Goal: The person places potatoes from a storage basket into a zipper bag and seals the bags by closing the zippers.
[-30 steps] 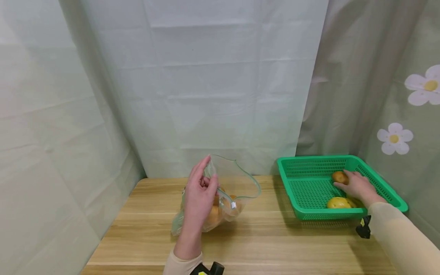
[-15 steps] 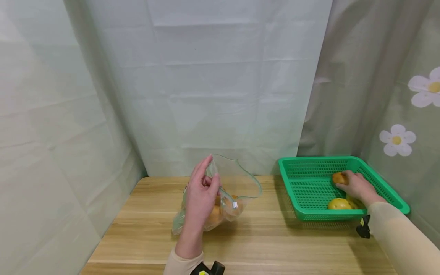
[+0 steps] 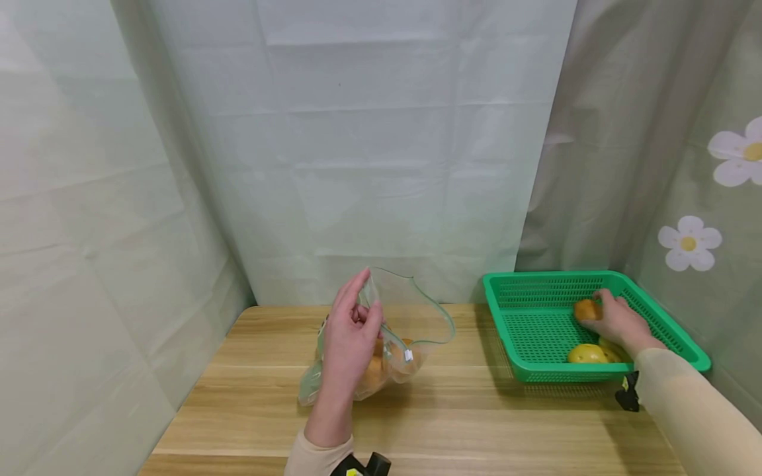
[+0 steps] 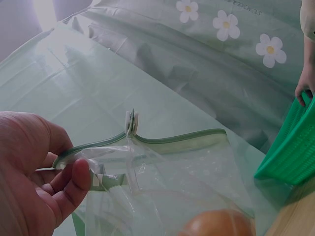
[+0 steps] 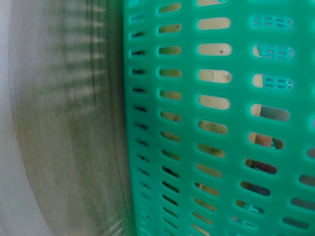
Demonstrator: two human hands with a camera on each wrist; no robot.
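1. My left hand (image 3: pixel 348 334) pinches the rim of the clear zip bag (image 3: pixel 387 330) between thumb and fingers and holds its mouth open toward two o'clock; the bag rests on the wooden table (image 3: pixel 250 396).
2. Orange-brown round fruits (image 3: pixel 372 373) lie inside the bag's lower part.
3. My right hand (image 3: pixel 619 322) sits inside the green basket (image 3: pixel 536 330) at three o'clock from the bag, fingers curled around a brown fruit (image 3: pixel 586 309) near the basket's far side.
4. A yellow fruit (image 3: pixel 586 353) lies at six o'clock from the held fruit, just beside my wrist.
5. The right wrist view shows only the basket's mesh wall, close up.
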